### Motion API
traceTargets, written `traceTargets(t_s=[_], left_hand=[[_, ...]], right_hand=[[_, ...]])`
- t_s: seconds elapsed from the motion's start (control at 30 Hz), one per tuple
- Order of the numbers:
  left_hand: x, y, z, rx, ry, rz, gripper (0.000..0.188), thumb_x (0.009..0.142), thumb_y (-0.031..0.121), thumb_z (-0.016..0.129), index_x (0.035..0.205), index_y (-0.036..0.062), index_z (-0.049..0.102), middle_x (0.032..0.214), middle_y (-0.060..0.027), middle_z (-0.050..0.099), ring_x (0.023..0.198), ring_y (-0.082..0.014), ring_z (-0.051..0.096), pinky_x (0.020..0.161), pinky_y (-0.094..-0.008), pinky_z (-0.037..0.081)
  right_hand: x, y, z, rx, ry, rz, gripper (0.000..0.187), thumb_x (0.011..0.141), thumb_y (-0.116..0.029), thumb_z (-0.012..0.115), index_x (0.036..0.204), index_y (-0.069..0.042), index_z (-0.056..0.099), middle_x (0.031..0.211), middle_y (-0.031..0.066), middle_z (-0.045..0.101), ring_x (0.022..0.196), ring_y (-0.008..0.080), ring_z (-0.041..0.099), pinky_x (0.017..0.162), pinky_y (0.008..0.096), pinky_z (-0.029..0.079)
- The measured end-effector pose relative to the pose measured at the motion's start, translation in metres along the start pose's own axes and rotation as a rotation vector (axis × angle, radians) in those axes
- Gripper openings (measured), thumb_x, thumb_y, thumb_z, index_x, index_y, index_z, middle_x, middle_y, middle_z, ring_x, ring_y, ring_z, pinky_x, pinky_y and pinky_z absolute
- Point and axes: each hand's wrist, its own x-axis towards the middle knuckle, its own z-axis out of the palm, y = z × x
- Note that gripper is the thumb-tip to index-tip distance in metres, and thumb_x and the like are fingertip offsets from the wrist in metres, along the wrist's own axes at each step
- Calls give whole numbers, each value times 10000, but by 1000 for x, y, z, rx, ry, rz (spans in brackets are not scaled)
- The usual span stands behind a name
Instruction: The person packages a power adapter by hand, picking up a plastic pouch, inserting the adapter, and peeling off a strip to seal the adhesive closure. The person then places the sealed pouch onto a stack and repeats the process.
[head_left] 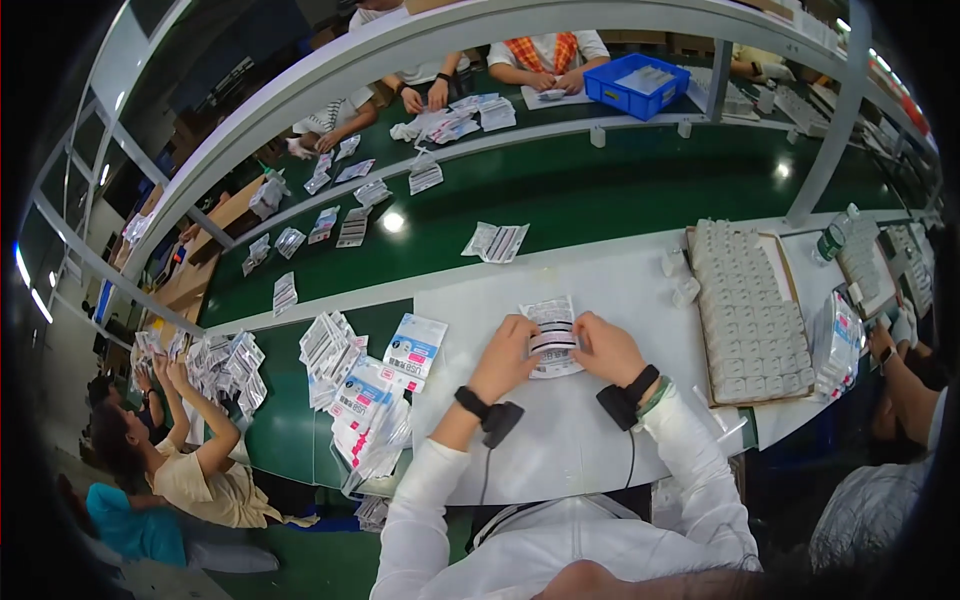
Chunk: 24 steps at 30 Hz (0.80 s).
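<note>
Between my two hands is a small printed plastic packet (pixel 553 312), white and grey with dark stripes, above the white work surface (pixel 560 440). My left hand (pixel 504 358) grips its left edge, and my right hand (pixel 610 354) grips the right edge, both with bent fingers. What the packet contains is hidden. Left of my left hand lies a heap of flat blue, white and pink packets (pixel 365 400). To the right, a tray of small white blocky pieces (pixel 745 310) stands in rows, with loose white pieces (pixel 685 291) beside it.
Beyond the work surface runs a green conveyor belt (pixel 600 190) carrying scattered packets, one (pixel 496 242) close by. A metal frame (pixel 480 30) arches overhead. Across the belt, co-workers' hands work near a blue bin (pixel 638 88). Other people sit left and right; a bottle (pixel 835 235) stands at right.
</note>
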Motion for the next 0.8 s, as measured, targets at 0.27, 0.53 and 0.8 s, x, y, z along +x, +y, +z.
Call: traceTargets(t_s=[0.27, 0.53, 0.8], left_hand=[[-28, -25, -21, 159, -218, 198, 528, 811, -35, 547, 1314, 126, 563, 1309, -82, 590, 1218, -285, 544, 976, -383, 457], [-37, -32, -22, 409, -252, 221, 561, 835, 33, 571, 1364, 219, 561, 1432, 68, 525, 1342, -206, 456, 1054, -401, 373], [-37, -40, -26, 334, -288, 266, 557, 846, 67, 590, 1321, 359, 599, 1470, 72, 486, 1378, -228, 409, 1094, -438, 320]], right_hand=[[-7, 28, -16, -342, -102, -476, 398, 927, -319, 592, 1298, -176, 605, 1323, 25, 603, 1338, 260, 439, 1086, 502, 321], [-6, 24, -17, -316, -169, -344, 353, 996, -378, 491, 1296, -249, 623, 1361, -31, 592, 1414, 201, 364, 1163, 505, 200], [-1, 30, -14, -231, 22, -165, 234, 948, -334, 558, 1065, -219, 725, 1152, -33, 690, 1249, 192, 521, 1090, 469, 318]])
